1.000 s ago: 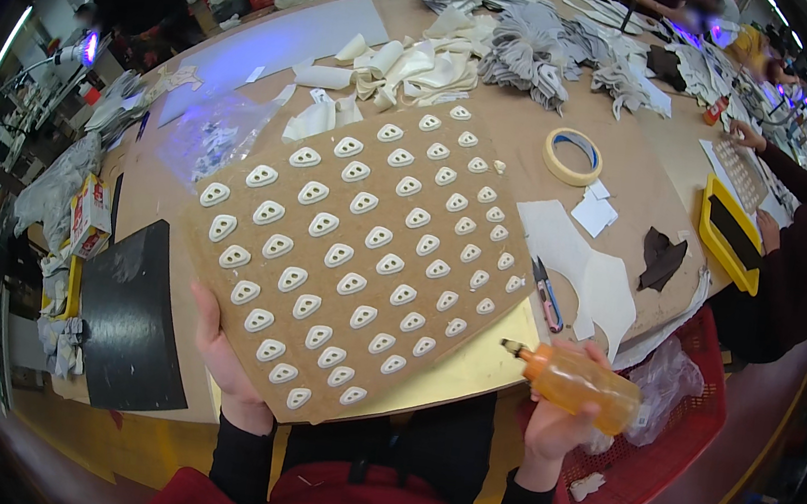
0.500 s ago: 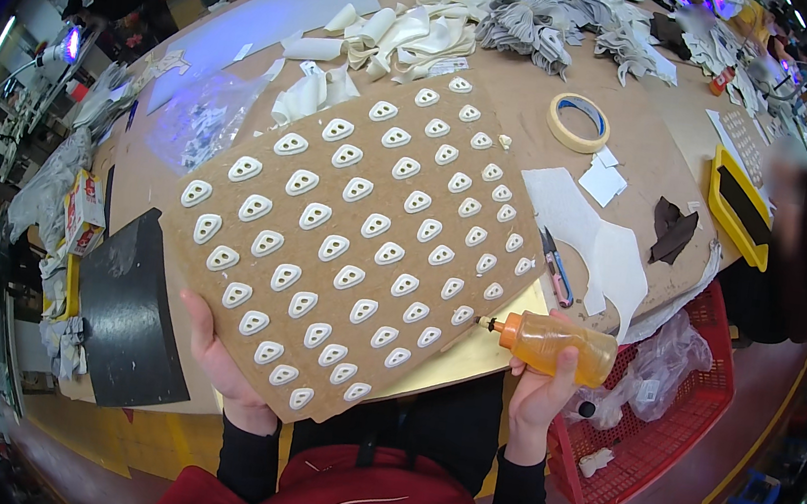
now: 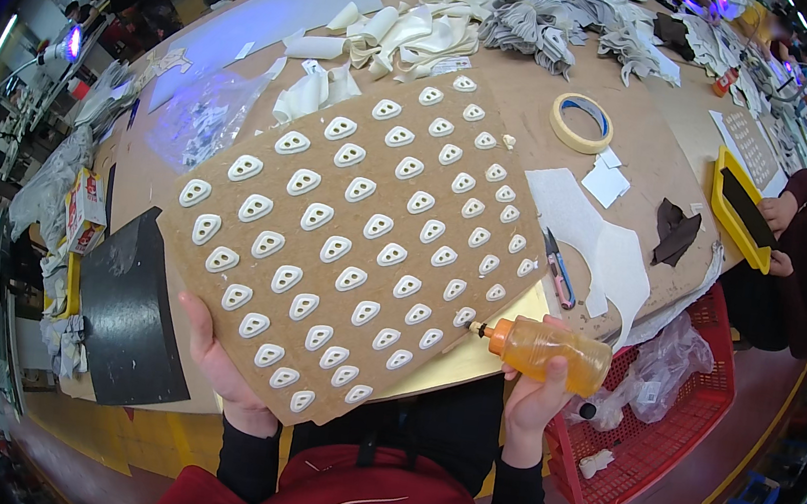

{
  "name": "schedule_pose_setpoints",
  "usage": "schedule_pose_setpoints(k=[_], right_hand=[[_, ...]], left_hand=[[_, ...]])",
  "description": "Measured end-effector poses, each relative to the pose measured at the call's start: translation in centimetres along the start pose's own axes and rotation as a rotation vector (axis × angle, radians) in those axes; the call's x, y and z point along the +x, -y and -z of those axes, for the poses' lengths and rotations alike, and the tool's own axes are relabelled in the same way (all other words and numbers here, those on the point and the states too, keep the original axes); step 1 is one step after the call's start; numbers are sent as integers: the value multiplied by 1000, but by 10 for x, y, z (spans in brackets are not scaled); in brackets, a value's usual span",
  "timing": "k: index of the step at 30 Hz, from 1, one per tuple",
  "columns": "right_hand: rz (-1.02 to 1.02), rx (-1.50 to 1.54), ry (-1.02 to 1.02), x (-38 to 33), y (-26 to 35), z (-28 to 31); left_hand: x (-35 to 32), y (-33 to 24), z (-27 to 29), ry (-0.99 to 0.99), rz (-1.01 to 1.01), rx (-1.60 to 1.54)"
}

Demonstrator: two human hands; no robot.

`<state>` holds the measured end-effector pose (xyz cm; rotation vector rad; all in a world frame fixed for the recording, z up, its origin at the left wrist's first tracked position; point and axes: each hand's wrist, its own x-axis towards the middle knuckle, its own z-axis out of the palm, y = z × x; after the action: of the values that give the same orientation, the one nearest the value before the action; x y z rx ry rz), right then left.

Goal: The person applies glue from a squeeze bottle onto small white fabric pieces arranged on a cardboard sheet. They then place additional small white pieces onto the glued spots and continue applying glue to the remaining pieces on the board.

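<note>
My left hand (image 3: 223,366) grips the near left corner of a brown board (image 3: 363,250), thumb on top, fingers hidden beneath. Rows of small white rounded-triangle pieces, each with two yellowish holes, cover the board. My right hand (image 3: 537,394) is wrapped round a squeeze bottle (image 3: 567,360) of amber liquid with an orange cap. Tipped sideways, the bottle points its narrow dark nozzle left, at a white piece (image 3: 464,316) by the board's right edge. Whether the nozzle touches it I cannot tell. Under that edge lies a shiny gold sheet (image 3: 520,327).
Right of the board are a small cutter (image 3: 559,271), white fabric (image 3: 614,263) and a tape roll (image 3: 582,123). A red basket (image 3: 726,372) stands beside the table. Beyond, a co-worker's hands hold a yellow tray (image 3: 721,205). A black sheet (image 3: 128,319) lies left; fabric piles are behind.
The bottle has moved slightly left and down, bringing its nozzle closer over the edge piece. My left hand stays put. The co-worker's hands now show on the yellow tray.
</note>
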<state>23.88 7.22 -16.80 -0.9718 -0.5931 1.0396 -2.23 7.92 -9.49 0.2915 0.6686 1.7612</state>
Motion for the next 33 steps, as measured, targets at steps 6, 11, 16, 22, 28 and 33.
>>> schedule_pose_setpoints(k=[6, 11, 16, 22, 28, 33], right_hand=[[-6, -52, 41, -6, 0, 2], [29, -170, 40, -9, 4, -9], [105, -275, 75, -12, -1, -5], [108, -238, 174, -13, 11, -11], [141, -261, 176, -4, 14, -15], [108, -265, 155, 0, 16, -12]], left_hand=[[-1, 0, -1, 14, -7, 9], [-3, 0, -7, 15, -10, -5], [-8, -1, -7, 24, -27, -11], [-13, -1, 2, 74, -48, -18], [-15, -1, 8, 147, -77, -31], [-14, -1, 11, 144, -82, -17]])
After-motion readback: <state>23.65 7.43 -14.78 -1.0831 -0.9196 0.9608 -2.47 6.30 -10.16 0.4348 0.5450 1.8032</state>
